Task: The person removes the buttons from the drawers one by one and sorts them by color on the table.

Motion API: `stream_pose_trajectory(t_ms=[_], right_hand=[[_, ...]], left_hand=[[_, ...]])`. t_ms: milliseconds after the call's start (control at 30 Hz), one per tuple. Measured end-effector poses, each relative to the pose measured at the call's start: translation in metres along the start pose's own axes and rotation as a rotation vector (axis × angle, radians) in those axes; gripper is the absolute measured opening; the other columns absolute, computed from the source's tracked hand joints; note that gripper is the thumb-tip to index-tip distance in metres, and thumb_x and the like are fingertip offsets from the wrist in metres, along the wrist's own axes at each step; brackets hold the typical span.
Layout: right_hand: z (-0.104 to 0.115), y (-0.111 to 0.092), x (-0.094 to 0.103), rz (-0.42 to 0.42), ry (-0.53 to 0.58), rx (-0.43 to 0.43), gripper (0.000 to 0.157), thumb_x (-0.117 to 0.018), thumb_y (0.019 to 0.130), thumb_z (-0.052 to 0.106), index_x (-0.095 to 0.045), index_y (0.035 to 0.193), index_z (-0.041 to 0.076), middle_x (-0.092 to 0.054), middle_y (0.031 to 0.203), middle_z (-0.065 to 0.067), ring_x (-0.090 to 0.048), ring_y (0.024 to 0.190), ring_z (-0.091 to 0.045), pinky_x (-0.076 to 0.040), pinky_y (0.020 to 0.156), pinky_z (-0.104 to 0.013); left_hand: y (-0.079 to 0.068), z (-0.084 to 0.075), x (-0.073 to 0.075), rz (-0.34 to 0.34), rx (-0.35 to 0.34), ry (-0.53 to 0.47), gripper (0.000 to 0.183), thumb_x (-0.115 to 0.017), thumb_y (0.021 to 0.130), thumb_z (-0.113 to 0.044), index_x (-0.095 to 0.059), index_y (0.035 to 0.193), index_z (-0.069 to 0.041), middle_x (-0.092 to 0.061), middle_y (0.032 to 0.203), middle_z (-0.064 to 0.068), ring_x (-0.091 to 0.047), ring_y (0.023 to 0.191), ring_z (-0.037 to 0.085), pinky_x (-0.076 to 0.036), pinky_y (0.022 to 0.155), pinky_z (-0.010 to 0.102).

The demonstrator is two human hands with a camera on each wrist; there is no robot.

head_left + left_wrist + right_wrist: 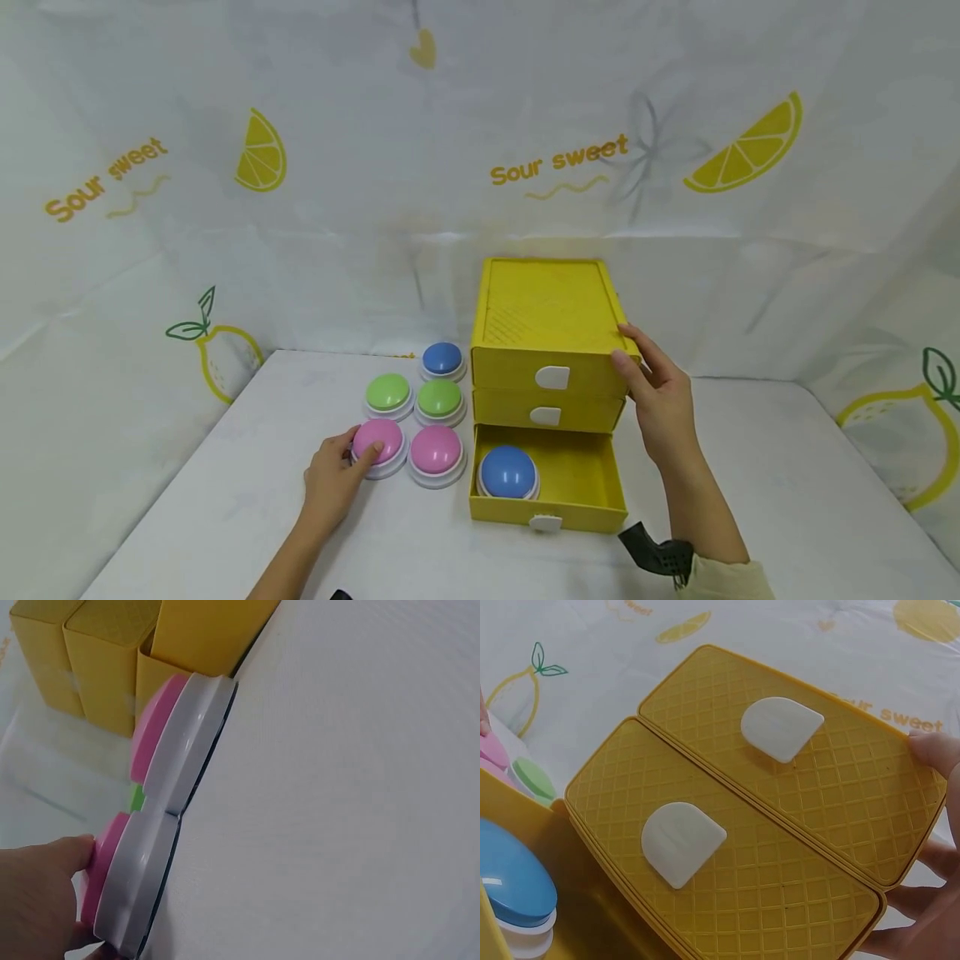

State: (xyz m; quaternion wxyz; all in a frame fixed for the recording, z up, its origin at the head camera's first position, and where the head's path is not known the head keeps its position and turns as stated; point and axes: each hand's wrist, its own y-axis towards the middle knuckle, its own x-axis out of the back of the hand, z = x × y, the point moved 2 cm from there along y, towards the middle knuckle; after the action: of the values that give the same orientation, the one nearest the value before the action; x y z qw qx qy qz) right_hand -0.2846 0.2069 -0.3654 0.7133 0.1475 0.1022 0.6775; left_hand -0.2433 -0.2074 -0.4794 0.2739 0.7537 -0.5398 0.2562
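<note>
A yellow drawer box (555,308) with white tabs stands on the table, its bottom drawer (585,471) pulled out. My right hand (663,400) holds the box's upper right front corner, thumb at the front edge and fingers along the side. Left of the box, my left hand (333,475) grips a pink push button (378,439) with a white base, thumb over its dome. In the left wrist view a second pink button (187,735) touches the gripped one. Inside the open drawer, at its left, lies a blue button (507,472).
Behind the pink buttons sit two green buttons (387,392) and another blue button (442,358), close to the box's left side. A white cloth backdrop (360,208) with lemon prints rises at the table's back edge. A black strap (656,552) hangs by the right wrist.
</note>
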Motion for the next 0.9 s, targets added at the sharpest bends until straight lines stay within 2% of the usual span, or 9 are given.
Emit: stream_pose_trajectory(t_ms=[133, 267, 367, 467, 533, 667, 733, 833, 900], right_hand=[[0.000, 0.000, 0.001, -0.001, -0.006, -0.005, 0.050, -0.056, 0.104, 0.027, -0.046, 0.152, 0.019, -0.035, 0.164, -0.008, -0.055, 0.121, 0.007, -0.050, 0.093, -0.008], [0.001, -0.001, 0.001, -0.006, -0.008, -0.011, 0.050, -0.057, 0.104, 0.026, -0.047, 0.152, 0.018, -0.035, 0.164, -0.009, -0.056, 0.121, 0.008, -0.050, 0.093, -0.008], [0.002, -0.001, -0.001, -0.008, 0.001, -0.013, 0.049, -0.056, 0.104, 0.025, -0.047, 0.152, 0.017, -0.036, 0.163, -0.009, -0.057, 0.120, 0.007, -0.050, 0.093, -0.008], [0.003, -0.001, -0.002, -0.005, 0.005, -0.012, 0.049, -0.056, 0.104, 0.025, -0.047, 0.152, 0.016, -0.036, 0.163, -0.009, -0.056, 0.120, 0.007, -0.050, 0.093, -0.008], [0.004, 0.000, -0.003, -0.002, 0.003, -0.013, 0.049, -0.056, 0.104, 0.026, -0.047, 0.152, 0.017, -0.036, 0.163, -0.009, -0.056, 0.121, 0.006, -0.050, 0.094, -0.008], [0.004, 0.000, -0.002, 0.000, -0.011, -0.016, 0.049, -0.057, 0.104, 0.028, -0.047, 0.152, 0.019, -0.036, 0.164, -0.008, -0.056, 0.121, 0.006, -0.049, 0.094, -0.007], [0.004, 0.000, -0.002, -0.001, -0.012, -0.019, 0.050, -0.057, 0.104, 0.028, -0.047, 0.152, 0.019, -0.035, 0.164, -0.008, -0.055, 0.122, 0.006, -0.049, 0.094, -0.007], [0.004, 0.000, -0.002, -0.009, 0.001, -0.030, 0.049, -0.056, 0.104, 0.027, -0.047, 0.152, 0.018, -0.036, 0.164, -0.007, -0.055, 0.122, 0.006, -0.049, 0.094, -0.007], [0.004, -0.001, -0.003, -0.009, 0.013, -0.034, 0.049, -0.056, 0.104, 0.026, -0.047, 0.152, 0.017, -0.035, 0.164, -0.007, -0.055, 0.122, 0.005, -0.049, 0.095, -0.008]], left_hand=[[-0.001, -0.001, -0.003, 0.006, 0.008, -0.083, 0.062, -0.067, 0.096, -0.037, -0.050, 0.148, -0.007, -0.059, 0.135, 0.020, -0.056, 0.120, 0.033, -0.038, 0.100, 0.053], [-0.001, 0.002, -0.004, 0.002, -0.006, -0.188, 0.054, -0.070, 0.096, -0.028, -0.054, 0.145, -0.013, -0.055, 0.143, 0.017, -0.052, 0.128, 0.032, -0.040, 0.110, 0.052], [-0.001, 0.003, -0.004, -0.007, -0.030, -0.205, 0.050, -0.071, 0.095, -0.026, -0.058, 0.142, -0.012, -0.055, 0.143, 0.018, -0.051, 0.132, 0.033, -0.037, 0.115, 0.055], [-0.002, 0.003, -0.004, -0.014, -0.042, -0.198, 0.052, -0.073, 0.094, -0.026, -0.058, 0.141, -0.012, -0.056, 0.143, 0.018, -0.051, 0.133, 0.034, -0.038, 0.114, 0.056], [-0.003, 0.002, -0.004, -0.023, -0.042, -0.195, 0.053, -0.074, 0.092, -0.026, -0.058, 0.141, -0.011, -0.056, 0.141, 0.018, -0.053, 0.131, 0.033, -0.041, 0.112, 0.053], [-0.004, -0.002, -0.004, -0.036, -0.023, -0.180, 0.054, -0.076, 0.091, -0.028, -0.060, 0.140, -0.012, -0.059, 0.137, 0.016, -0.058, 0.122, 0.027, -0.049, 0.101, 0.032], [-0.004, -0.005, -0.003, -0.025, -0.008, -0.167, 0.055, -0.077, 0.091, -0.029, -0.060, 0.140, -0.012, -0.059, 0.135, 0.016, -0.059, 0.119, 0.027, -0.050, 0.097, 0.030], [-0.003, -0.011, 0.002, -0.019, -0.025, -0.132, 0.054, -0.077, 0.090, -0.028, -0.060, 0.138, -0.010, -0.057, 0.138, 0.019, -0.057, 0.123, 0.033, -0.050, 0.102, 0.041], [-0.004, -0.019, 0.005, -0.036, -0.067, -0.104, 0.052, -0.078, 0.089, -0.025, -0.062, 0.136, -0.009, -0.057, 0.136, 0.020, -0.056, 0.123, 0.036, -0.049, 0.103, 0.050]])
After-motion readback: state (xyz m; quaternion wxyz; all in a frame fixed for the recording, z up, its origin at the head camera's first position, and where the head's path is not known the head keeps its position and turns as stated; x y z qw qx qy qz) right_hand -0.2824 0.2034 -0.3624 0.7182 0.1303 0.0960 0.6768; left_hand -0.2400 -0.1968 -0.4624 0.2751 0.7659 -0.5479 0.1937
